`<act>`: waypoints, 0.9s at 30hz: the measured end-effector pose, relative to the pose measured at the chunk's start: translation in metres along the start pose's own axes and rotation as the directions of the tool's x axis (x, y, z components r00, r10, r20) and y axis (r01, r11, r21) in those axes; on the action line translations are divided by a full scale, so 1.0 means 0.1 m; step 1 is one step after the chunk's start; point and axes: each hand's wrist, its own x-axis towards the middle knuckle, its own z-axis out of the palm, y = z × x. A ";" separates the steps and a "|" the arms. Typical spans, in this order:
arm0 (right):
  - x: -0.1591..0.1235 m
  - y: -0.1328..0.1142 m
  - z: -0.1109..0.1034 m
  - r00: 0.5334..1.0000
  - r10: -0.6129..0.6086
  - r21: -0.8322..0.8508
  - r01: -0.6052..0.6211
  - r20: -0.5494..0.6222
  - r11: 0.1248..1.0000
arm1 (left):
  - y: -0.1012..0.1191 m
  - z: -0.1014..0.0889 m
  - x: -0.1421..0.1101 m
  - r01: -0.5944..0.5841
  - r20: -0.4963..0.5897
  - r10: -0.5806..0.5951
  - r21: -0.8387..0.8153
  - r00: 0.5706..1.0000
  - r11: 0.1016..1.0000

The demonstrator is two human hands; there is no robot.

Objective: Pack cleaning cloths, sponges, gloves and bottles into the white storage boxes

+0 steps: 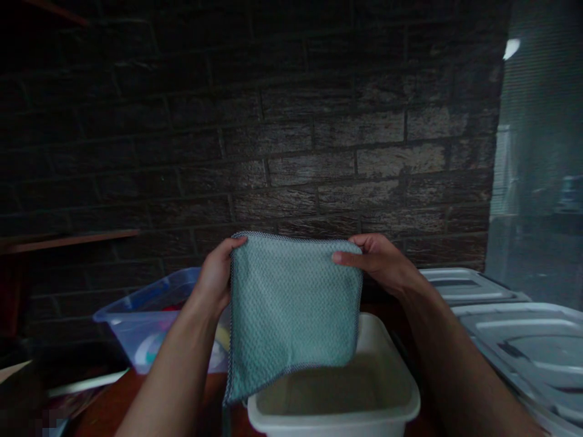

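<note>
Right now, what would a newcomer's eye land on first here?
First, the pale green cloth, held up near its top corners by the left hand and right hand. Below it sits a white tub, with a translucent blue bin to the left. Behind everything rises a dark brick wall.

A: Six o'clock?
B: Cloth (296, 303): pale blue-green, fine all-over textured pattern; edging (291, 236), dark-and-white speckle. Beneath it, tub (334, 420): off-white.
A: Eight o'clock?
B: Bin (122, 340): translucent blue-violet; contents (148, 351), patches of red, yellow, white, teal. Surface (107, 405) below: reddish brown.
A: Four o'clock?
B: Lids (542, 352), two: pale grey.
A: Nine, then twelve?
B: Shelf (77, 240): reddish brown. Wall (319, 133): dark grey-brown, brick pattern, paler patches toward two o'clock.
</note>
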 end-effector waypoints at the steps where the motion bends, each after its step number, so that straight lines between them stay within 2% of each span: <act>1: 0.01 0.00 0.00 0.995 -0.053 0.052 0.058 -0.083 0.997 | -0.03 0.00 0.04 0.008 -0.020 -0.008 -0.025 1.000 1.000; 3: 0.05 0.01 0.01 0.958 -0.157 0.094 0.184 -0.242 0.978 | -0.09 0.01 0.09 -0.001 -0.021 0.000 -0.064 1.000 0.998; 6: 0.09 0.04 0.00 0.856 -0.287 0.009 0.322 -0.430 0.947 | -0.13 0.04 0.09 -0.062 0.104 0.070 -0.077 0.992 0.995; 8: 0.10 0.04 -0.02 0.785 -0.361 -0.099 0.362 -0.504 0.927 | -0.15 0.05 0.08 -0.099 0.184 0.112 -0.080 0.977 0.992; 10: 0.09 0.03 -0.04 0.738 -0.417 -0.184 0.380 -0.530 0.907 | -0.16 0.05 0.07 -0.132 0.195 0.143 -0.069 0.970 0.989; 14: 0.07 -0.02 -0.07 0.711 -0.463 -0.231 0.404 -0.530 0.885 | -0.20 0.04 0.09 -0.229 0.124 0.232 -0.039 0.965 0.973; 20: 0.06 -0.04 -0.09 0.676 -0.502 -0.355 0.358 -0.539 0.864 | -0.18 0.06 0.07 -0.341 0.041 0.341 -0.008 0.939 0.940; 24: 0.05 -0.05 -0.07 0.647 -0.539 -0.426 0.343 -0.538 0.837 | -0.16 0.06 0.06 -0.450 0.003 0.450 0.010 0.893 0.893; 27: 0.04 -0.06 -0.05 0.631 -0.580 -0.461 0.367 -0.515 0.808 | -0.17 0.05 0.09 -0.490 -0.009 0.490 0.016 0.872 0.871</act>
